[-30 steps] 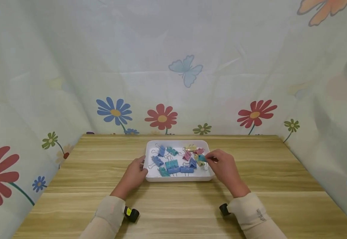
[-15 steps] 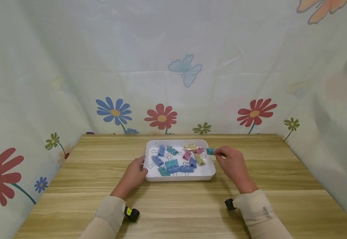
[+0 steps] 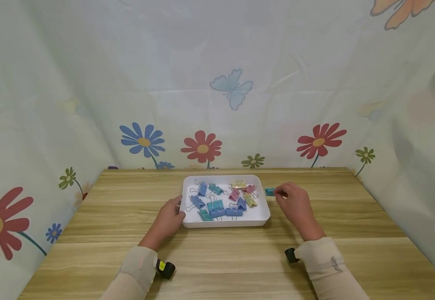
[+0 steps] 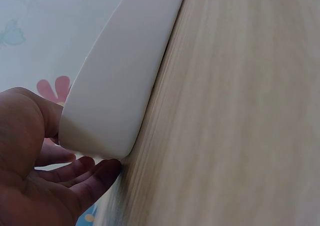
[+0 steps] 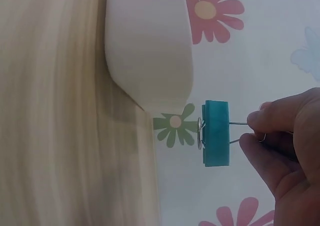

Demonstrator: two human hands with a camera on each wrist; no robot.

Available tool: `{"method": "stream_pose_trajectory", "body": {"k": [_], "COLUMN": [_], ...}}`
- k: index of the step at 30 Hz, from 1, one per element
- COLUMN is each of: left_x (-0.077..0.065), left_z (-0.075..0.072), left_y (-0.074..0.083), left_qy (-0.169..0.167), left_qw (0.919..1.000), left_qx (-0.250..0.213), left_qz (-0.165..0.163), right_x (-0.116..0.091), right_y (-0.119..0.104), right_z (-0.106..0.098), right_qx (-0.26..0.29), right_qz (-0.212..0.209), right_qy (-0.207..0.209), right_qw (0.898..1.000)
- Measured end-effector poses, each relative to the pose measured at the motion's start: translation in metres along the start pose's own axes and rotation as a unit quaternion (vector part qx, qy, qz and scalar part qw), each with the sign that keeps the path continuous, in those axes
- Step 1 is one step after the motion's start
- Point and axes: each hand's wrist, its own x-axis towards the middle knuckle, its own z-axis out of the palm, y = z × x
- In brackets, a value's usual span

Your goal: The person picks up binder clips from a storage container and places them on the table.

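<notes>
My right hand (image 3: 294,206) pinches a teal binder clip (image 3: 270,191) by a wire handle, just past the right end of a white tray (image 3: 225,223). The right wrist view shows the clip (image 5: 216,134) held out from my thumb and finger, its other wire handle folded toward the tray. My left hand (image 3: 168,218) holds the left end of the tray; in the left wrist view, thumb and curled fingers meet around its corner. Inside the tray lie several binder clips, among them a blue one (image 3: 234,213), a teal one (image 3: 215,205), a pink one (image 3: 234,194) and a yellow one (image 3: 238,185).
The tray stands on a wood-grain table (image 3: 217,258), toward its back edge. A white curtain (image 3: 277,62) printed with flowers and butterflies hangs behind and at both sides. Each wrist carries a black camera, the left one (image 3: 166,270) beside a yellow label.
My right hand has lifted the teal binder clip out of the tray and carried it right, beyond the rim, then slightly lower. The left hand and tray have stayed in place.
</notes>
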Motion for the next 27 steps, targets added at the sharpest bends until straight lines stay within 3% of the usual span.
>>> {"method": "stream_pose_trajectory", "body": {"k": [10, 16, 20, 27], "left_x": [-0.001, 0.000, 0.000, -0.001], "left_z": [0.000, 0.000, -0.001, -0.001], "left_y": [0.001, 0.000, 0.000, 0.000], "left_qy": [-0.002, 0.000, 0.000, 0.000], "left_qw": [1.0000, 1.0000, 1.0000, 1.0000], "left_qx": [-0.004, -0.004, -0.004, -0.005], "left_qz": [-0.005, -0.001, -0.003, -0.001], "right_x": [-0.002, -0.002, -0.001, -0.002], "right_y": [0.000, 0.001, 0.003, 0.006], "right_z": [0.002, 0.005, 0.007, 0.011], "right_qx": [-0.017, -0.018, -0.014, -0.014], "right_qz": [0.057, 0.096, 0.095, 0.073], "right_qy": [-0.076, -0.132, -0.151, -0.149], "right_qw": [0.995, 0.986, 0.984, 0.986]}}
